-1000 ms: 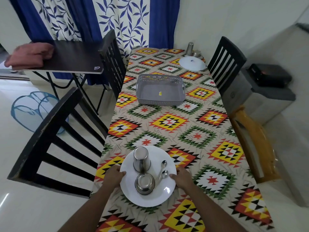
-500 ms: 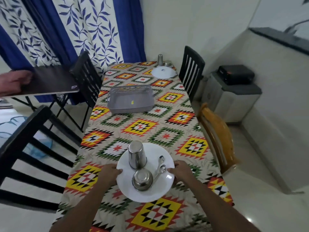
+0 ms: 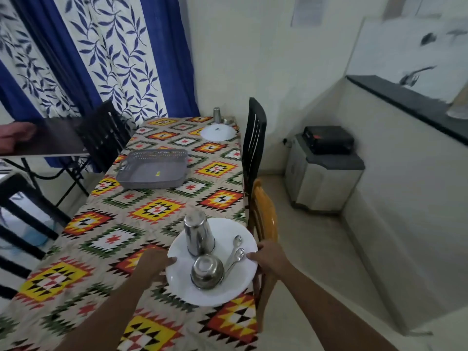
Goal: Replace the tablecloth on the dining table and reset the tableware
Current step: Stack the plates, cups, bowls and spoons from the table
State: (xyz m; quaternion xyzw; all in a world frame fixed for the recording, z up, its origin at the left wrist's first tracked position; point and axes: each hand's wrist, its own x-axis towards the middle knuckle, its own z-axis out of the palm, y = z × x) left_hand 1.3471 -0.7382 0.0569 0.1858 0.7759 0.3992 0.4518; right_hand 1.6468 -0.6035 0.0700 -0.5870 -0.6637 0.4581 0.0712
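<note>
A white plate (image 3: 187, 287) is held over the near right part of the table, above the patterned tablecloth (image 3: 152, 211). My left hand (image 3: 154, 266) grips its left rim and my right hand (image 3: 269, 254) grips its right rim. On the plate stand an upturned steel tumbler (image 3: 198, 235) and an upturned steel bowl (image 3: 207, 272), with two spoons (image 3: 235, 254) beside them. A second white plate (image 3: 217, 133) with a steel tumbler (image 3: 217, 114) lies at the table's far end.
A grey plastic basket (image 3: 152, 171) sits mid-table. Black chairs stand at the left (image 3: 103, 138) and far right (image 3: 255, 140); a yellow-brown chair (image 3: 263, 219) is next to my right hand. A dark side table (image 3: 50, 140) holds a pink cloth. A grey cabinet (image 3: 324, 178) stands right.
The plate with its tableware has risen off the cloth and shifted toward the table's right edge, both hands still on its rim. The view has swung to the right.
</note>
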